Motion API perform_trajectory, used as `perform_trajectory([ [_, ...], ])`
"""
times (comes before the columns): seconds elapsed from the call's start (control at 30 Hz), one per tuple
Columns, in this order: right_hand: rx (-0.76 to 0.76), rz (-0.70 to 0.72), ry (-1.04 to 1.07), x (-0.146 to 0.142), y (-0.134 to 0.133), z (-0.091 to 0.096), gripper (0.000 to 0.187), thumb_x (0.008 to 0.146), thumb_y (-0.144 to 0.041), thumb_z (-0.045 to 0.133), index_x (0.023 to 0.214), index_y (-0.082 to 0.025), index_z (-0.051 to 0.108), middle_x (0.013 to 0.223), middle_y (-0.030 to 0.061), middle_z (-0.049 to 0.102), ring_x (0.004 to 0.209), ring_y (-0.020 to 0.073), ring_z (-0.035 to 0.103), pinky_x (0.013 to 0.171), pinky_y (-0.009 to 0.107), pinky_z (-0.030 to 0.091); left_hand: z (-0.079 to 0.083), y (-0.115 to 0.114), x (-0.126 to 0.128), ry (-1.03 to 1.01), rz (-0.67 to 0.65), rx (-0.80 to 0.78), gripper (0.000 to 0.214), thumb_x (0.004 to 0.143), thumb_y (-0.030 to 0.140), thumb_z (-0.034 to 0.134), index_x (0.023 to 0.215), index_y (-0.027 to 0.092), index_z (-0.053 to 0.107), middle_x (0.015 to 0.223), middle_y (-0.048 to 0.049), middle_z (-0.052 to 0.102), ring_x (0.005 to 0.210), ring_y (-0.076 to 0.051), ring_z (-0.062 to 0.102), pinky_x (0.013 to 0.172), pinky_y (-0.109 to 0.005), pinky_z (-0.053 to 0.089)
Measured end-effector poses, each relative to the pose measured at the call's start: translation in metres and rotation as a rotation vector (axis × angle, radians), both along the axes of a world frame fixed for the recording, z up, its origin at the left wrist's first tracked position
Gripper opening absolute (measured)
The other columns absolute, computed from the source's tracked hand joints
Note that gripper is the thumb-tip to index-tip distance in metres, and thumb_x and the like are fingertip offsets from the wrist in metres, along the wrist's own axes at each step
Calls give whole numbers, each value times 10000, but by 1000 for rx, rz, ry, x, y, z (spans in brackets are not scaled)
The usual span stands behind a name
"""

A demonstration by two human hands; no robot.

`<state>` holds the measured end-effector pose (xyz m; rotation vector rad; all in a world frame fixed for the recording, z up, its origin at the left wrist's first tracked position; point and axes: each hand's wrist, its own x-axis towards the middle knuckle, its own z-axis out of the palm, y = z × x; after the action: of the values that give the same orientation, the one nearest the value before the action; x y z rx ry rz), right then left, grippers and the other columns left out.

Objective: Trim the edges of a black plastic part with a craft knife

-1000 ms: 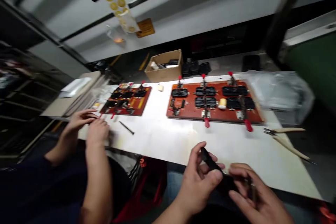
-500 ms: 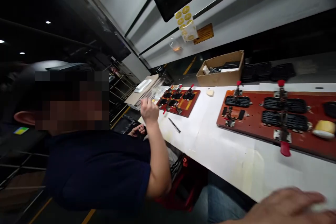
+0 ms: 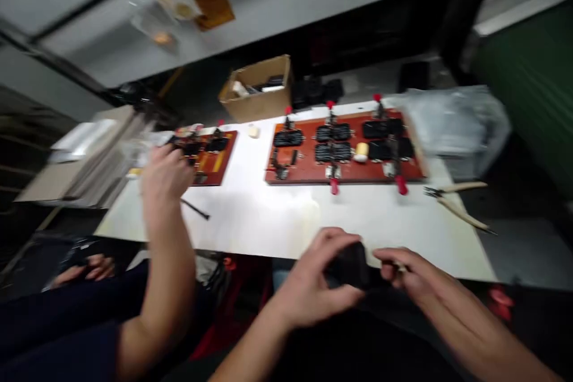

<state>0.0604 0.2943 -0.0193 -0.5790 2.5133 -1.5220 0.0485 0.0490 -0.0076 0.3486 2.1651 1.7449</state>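
A person's two bare hands meet at the near edge of a white worktable (image 3: 268, 215), seen from above in a motion-blurred view. The left hand (image 3: 320, 283) curls its fingers and thumb around a small black part (image 3: 351, 265), gripping it from the left. The right hand (image 3: 409, 274) pinches the same part from the right, fingers bent close together. The part sits between both hands, just over the table's near edge; its shape is too blurred to make out. Farther back on the table lies a large red-brown fixture board (image 3: 342, 152) carrying rows of black pieces and red-handled clamps. A smaller red board (image 3: 210, 152) lies to its left. A co-worker's hand (image 3: 163, 173) reaches toward that smaller board, with a thin dark rod (image 3: 196, 210) just beside it. A cardboard box (image 3: 257, 92) stands at the far side, and a clear plastic bag (image 3: 452, 122) lies at the right.
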Motion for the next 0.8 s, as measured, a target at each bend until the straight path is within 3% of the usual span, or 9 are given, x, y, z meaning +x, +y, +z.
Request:
perform_trajectory([
  [0.07, 45, 95, -15, -5, 3, 11, 368, 1100, -262, 499, 1451, -330, 588, 1223, 58, 726, 1088, 184, 716, 923, 250, 595, -3, -4, -2, -38, 9, 9, 666, 844, 154, 761, 1467, 297, 578, 1382, -109, 516, 1277, -257, 579, 1052, -377, 547],
  [0.2, 4, 213, 117, -14, -3, 22, 437, 1064, -171, 561, 1476, -318, 570, 1126, 42, 748, 982, 175, 708, 860, 283, 580, -4, -12, -8, -77, -1, 34, 692, 837, 102, 718, 1477, 322, 574, 1396, -93, 489, 1328, -268, 530, 1070, -385, 536],
  [0.67, 58, 249, 196, -14, -7, 20, 355, 1071, -167, 544, 1412, -242, 613, 1069, 73, 756, 926, 197, 692, 820, 345, 567, -8, -10, 2, -78, 2, 11, 665, 880, 126, 744, 1488, 322, 560, 1409, -92, 482, 1341, -255, 528, 1116, -382, 518],
  [0.8, 51, 229, 187, -17, -5, 17, 345, 1078, -198, 536, 1402, -266, 636, 1058, 55, 761, 915, 182, 702, 827, 325, 570, -10, -8, 2, -81, -3, 17, 674, 875, 122, 756, 1487, 327, 562, 1418, -91, 483, 1351, -258, 519, 1117, -378, 513],
])
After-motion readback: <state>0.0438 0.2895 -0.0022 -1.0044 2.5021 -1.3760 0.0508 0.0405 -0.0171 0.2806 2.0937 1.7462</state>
